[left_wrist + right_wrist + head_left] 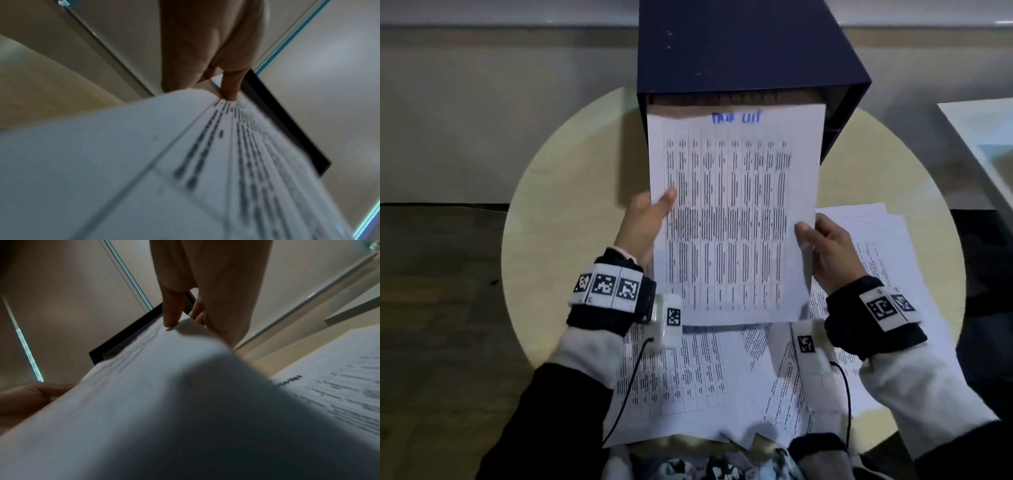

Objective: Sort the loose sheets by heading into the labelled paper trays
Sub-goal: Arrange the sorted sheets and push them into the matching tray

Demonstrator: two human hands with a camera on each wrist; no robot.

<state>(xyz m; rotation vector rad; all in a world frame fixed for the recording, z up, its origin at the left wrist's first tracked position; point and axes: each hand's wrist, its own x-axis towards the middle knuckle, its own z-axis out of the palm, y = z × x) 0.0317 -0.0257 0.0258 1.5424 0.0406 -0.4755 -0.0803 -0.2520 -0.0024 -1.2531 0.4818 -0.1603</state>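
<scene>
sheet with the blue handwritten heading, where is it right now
In the head view the sheet is mid-frame, held by the left hand and right hand, its top edge at the dark tray unit.

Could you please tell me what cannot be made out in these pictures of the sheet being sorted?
- Blue heading on the held sheet: head view, too blurred to read.
- Tray labels on the dark tray box: head view, the sheet covers its opening.
- Table text: all views, too small or blurred.
- Left hand and right hand fingers behind the sheet: hidden.
</scene>
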